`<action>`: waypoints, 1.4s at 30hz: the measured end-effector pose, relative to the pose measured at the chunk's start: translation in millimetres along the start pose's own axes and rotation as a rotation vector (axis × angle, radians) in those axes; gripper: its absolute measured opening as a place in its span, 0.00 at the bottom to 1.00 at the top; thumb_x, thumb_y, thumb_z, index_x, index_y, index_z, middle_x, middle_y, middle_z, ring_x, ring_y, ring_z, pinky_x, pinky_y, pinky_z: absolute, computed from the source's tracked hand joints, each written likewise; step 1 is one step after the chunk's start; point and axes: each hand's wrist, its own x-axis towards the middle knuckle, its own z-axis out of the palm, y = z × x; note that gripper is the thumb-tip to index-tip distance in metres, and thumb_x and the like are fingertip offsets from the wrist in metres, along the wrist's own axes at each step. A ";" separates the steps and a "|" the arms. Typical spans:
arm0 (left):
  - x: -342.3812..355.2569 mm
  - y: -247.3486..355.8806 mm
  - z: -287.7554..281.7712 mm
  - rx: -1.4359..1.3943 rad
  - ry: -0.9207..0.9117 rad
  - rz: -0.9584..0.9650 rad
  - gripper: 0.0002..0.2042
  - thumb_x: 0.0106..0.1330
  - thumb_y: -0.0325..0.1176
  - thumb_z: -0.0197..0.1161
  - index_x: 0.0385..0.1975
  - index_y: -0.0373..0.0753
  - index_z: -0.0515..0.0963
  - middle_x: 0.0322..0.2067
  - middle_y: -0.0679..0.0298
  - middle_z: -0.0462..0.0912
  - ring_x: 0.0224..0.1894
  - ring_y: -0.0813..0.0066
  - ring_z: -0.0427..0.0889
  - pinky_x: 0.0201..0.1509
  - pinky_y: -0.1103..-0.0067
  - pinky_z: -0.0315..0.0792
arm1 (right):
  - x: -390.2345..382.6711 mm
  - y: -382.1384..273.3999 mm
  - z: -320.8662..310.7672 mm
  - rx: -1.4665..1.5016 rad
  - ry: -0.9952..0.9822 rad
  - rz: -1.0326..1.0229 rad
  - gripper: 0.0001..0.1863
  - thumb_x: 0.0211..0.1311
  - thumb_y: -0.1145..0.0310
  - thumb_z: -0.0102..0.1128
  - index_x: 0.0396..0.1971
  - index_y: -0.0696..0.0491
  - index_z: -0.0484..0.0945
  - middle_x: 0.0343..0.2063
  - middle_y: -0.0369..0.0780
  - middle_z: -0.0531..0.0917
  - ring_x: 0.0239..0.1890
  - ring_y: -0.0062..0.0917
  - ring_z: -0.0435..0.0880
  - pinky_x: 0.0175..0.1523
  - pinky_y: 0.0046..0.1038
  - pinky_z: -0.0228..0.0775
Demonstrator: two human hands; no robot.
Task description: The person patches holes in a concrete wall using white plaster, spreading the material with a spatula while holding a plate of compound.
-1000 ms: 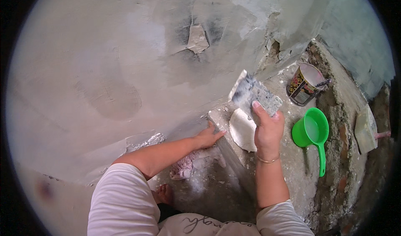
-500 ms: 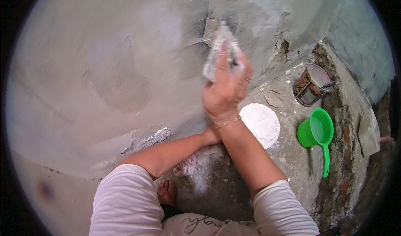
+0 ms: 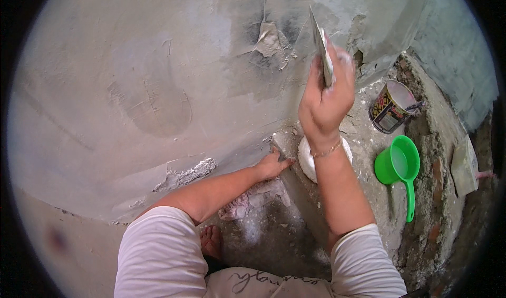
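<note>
My right hand (image 3: pixel 329 100) grips a putty knife (image 3: pixel 320 44) smeared with white, its thin blade turned edge-on and pointing up, in front of the grey wall. White paste coats some of the fingers. Left of the blade, the wall (image 3: pixel 211 87) has a rough patch of paste (image 3: pixel 270 40) with ragged edges. My left hand (image 3: pixel 273 165) rests at the corner of the concrete ledge where it meets the wall, thumb and forefinger spread, nothing held. Partly hidden behind my right wrist lies a round white heap of paste (image 3: pixel 307 158).
On the ledge stand a paint tin (image 3: pixel 389 108) with a stick-like handle in it and a green dipper (image 3: pixel 387 166) holding cloudy liquid. A crumpled pinkish bag (image 3: pixel 255 199) lies below my left hand. Farther right is a pale flat block (image 3: pixel 464 166) on a broken masonry edge.
My right hand has swung right, away from the rough wall patch, turning the putty knife edge-on. My left hand now shows beside the ledge corner, where the right wrist hid it before.
</note>
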 end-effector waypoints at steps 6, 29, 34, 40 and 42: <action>-9.2 22.8 -11.2 0.023 -0.103 -0.043 0.41 0.62 0.60 0.53 0.57 0.21 0.62 0.54 0.36 0.69 0.58 0.48 0.71 0.62 0.68 0.63 | 14.6 6.8 20.5 -0.069 -0.137 -0.307 0.22 0.43 0.78 0.60 0.44 0.52 0.82 0.40 0.44 0.81 0.42 0.38 0.76 0.51 0.32 0.67; 9.8 -15.2 2.9 -0.195 -0.087 0.318 0.42 0.63 0.57 0.54 0.58 0.17 0.57 0.57 0.34 0.65 0.61 0.47 0.67 0.64 0.69 0.60 | -30.0 -43.7 -5.3 0.401 -0.090 0.851 0.08 0.61 0.73 0.58 0.39 0.58 0.77 0.31 0.35 0.80 0.30 0.15 0.76 0.33 0.21 0.68; 0.1 12.8 -3.9 0.010 -0.082 0.019 0.44 0.63 0.58 0.54 0.61 0.18 0.52 0.58 0.33 0.64 0.61 0.46 0.66 0.65 0.70 0.59 | -17.1 4.6 -16.7 0.554 0.107 0.996 0.06 0.61 0.74 0.58 0.35 0.59 0.78 0.29 0.34 0.80 0.26 0.13 0.74 0.30 0.18 0.65; 23.4 -21.3 12.5 -0.035 -0.052 0.127 0.43 0.63 0.58 0.54 0.60 0.18 0.53 0.57 0.33 0.65 0.60 0.46 0.67 0.64 0.70 0.60 | -40.3 -27.5 5.3 0.456 -0.047 0.742 0.08 0.63 0.74 0.57 0.40 0.60 0.77 0.28 0.33 0.80 0.25 0.12 0.72 0.27 0.17 0.63; 15.5 -13.3 9.8 -0.036 -0.048 0.052 0.42 0.63 0.58 0.54 0.59 0.18 0.56 0.56 0.34 0.66 0.60 0.47 0.68 0.64 0.69 0.61 | -21.2 -36.9 -1.1 0.638 0.025 0.765 0.08 0.64 0.74 0.56 0.41 0.60 0.77 0.30 0.33 0.79 0.26 0.12 0.73 0.28 0.16 0.64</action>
